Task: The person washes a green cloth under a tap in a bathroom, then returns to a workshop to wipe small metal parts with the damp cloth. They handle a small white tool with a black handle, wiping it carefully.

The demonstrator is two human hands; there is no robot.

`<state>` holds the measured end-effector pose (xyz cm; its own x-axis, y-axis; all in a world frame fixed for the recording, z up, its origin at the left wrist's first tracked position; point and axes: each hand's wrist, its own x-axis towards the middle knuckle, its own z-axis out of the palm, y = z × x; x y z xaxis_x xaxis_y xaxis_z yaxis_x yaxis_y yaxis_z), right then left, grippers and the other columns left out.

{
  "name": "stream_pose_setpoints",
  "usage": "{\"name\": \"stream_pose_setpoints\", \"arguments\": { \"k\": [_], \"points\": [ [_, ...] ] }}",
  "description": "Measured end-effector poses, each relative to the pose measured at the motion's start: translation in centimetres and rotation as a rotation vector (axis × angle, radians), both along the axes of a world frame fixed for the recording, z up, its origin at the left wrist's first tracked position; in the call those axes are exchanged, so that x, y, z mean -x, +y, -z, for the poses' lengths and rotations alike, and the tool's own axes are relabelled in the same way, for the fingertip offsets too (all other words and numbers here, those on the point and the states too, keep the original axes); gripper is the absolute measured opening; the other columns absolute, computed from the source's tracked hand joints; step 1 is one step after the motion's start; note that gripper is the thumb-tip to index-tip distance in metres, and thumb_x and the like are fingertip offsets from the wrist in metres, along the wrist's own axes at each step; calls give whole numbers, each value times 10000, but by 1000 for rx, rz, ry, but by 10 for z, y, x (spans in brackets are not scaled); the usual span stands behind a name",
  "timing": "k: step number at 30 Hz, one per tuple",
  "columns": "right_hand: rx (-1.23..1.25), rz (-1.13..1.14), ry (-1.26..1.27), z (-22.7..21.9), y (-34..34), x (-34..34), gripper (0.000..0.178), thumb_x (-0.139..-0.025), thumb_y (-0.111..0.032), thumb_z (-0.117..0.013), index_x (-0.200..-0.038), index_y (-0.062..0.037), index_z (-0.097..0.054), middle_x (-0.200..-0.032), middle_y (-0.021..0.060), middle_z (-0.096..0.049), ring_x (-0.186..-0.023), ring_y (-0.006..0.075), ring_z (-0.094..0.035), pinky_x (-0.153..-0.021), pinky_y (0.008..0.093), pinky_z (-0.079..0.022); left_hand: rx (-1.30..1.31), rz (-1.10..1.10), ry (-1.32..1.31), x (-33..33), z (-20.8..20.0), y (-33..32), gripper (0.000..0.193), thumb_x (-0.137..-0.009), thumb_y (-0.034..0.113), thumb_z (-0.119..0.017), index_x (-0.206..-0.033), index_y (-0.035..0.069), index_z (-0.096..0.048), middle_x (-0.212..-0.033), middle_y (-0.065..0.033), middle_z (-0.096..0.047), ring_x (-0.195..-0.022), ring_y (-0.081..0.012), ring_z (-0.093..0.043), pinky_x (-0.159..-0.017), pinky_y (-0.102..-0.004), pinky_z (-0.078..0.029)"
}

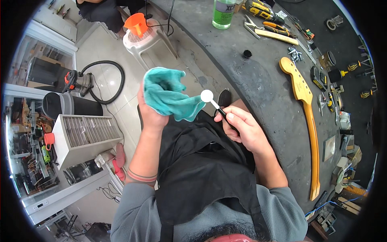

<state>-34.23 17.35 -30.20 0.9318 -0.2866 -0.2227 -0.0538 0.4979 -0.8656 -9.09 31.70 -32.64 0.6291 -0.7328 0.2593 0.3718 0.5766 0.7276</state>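
Draped over the fingers of my left hand [152, 108] is a teal cloth [171, 99], bunched up and gripped; the fingertips are hidden beneath it. In my right hand [246, 128] I pinch the dark handle of a small tool with a round white head [207, 96], held between thumb and fingers. That head points up and left at the cloth's right corner, and I cannot tell whether they touch. Both hands are raised in front of my black apron [201, 161]. On the dark workbench [282, 141] to the right lies a guitar neck [308, 117], apart from my hands.
At the bench's far end stand a bottle of green liquid [223, 14], a power drill [262, 11], pliers [276, 28] and a small black cap [246, 53]. A plastic stool [149, 42] holds an orange jug [136, 24]. A vacuum cleaner [78, 82] and drawer cabinet [86, 133] stand left.
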Motion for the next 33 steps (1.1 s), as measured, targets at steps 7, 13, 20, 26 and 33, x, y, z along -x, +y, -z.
{"name": "stream_pose_setpoints", "arguments": {
  "k": [7, 13, 20, 26, 33],
  "points": [
    [552, -23, 208, -13, 7, -10, 299, -1131, -221, -520, -1157, 1, -719, -779, 42, -630, -700, 132, -583, -658, 319, -486, -486, 87, -441, 37, -11, 4, 237, -957, 11, -716, -1194, 4, -708, -1108, -44, -749, -963, -147, -703, -879, -306, -563],
    [851, -228, 264, -15, 0, -10, 283, -1054, -235, -574, -1110, -26, -755, -867, 204, -738, -816, 362, -733, -762, 441, -555, -599, 194, -1305, 21, -22, 16, 250, -823, -57, -643, -1061, 19, -649, -933, -164, -637, -864, -387, -674, -753, -448, -561],
    [1193, -79, 363, -23, 34, -17, 235, -1055, -250, -596, -1049, -47, -714, -816, 191, -725, -771, 415, -710, -695, 512, -543, -559, -87, -1286, 28, 3, 17, 214, -812, -115, -604, -997, -12, -635, -865, -165, -627, -775, -388, -656, -678, -464, -526],
    [1566, 199, 215, -21, 51, -18, 153, -1010, -197, -693, -1093, -69, -680, -823, 118, -750, -697, 332, -723, -612, 456, -552, -500, -383, -986, 48, 0, 15, 303, -802, -162, -567, -1053, -33, -678, -816, -142, -599, -684, -296, -606, -642, -372, -497],
    [1636, 323, 49, -31, 56, -13, 221, -964, -137, -748, -1162, -63, -682, -900, 91, -741, -729, 292, -710, -636, 410, -524, -508, -603, -1011, 55, -5, 30, 314, -880, -136, -588, -1151, -50, -721, -946, -101, -735, -816, -222, -702, -773, -305, -555]
  ]
}}
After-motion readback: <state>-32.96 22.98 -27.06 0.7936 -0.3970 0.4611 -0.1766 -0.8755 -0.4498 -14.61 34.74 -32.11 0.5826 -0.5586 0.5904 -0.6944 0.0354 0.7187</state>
